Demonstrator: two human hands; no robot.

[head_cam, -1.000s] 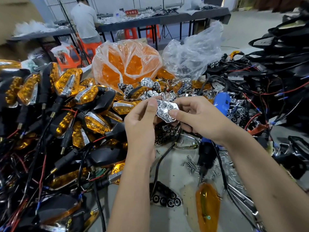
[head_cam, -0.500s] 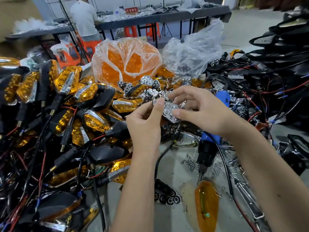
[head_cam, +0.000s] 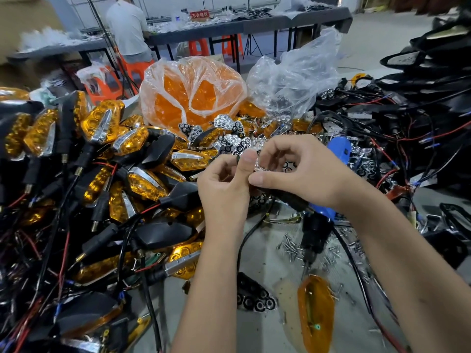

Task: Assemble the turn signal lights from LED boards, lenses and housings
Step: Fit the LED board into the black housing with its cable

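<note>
we see both hands meeting above the middle of the cluttered table (head_cam: 270,266). the left hand (head_cam: 224,189) and the right hand (head_cam: 298,171) pinch a small chrome reflector piece (head_cam: 259,164) between curled fingers and thumbs, the two thumbs touching; most of the piece is hidden behind the fingers, so we cannot tell its full shape. just beyond the hands lies a heap of chrome reflectors (head_cam: 229,138) (some with dark sockets showing), and behind that an orange bag of lenses (head_cam: 188,98) beside a clear plastic bag (head_cam: 293,77). to the left a big pile of finished amber signals (head_cam: 102,161) with black housings and tangled wires crowds the hands. under the right wrist lies a blue electric screwdriver (head_cam: 339,149), partly covered by that hand, with loose screws (head_cam: 293,248) scattered near its tip. nearer to us an amber lens (head_cam: 316,312) lies alone, and a black socket board (head_cam: 254,294) just beside the left forearm. on the right, black housings and wires (head_cam: 420,110) are stacked. far behind, a person (head_cam: 127,26) sits at another table.
</note>
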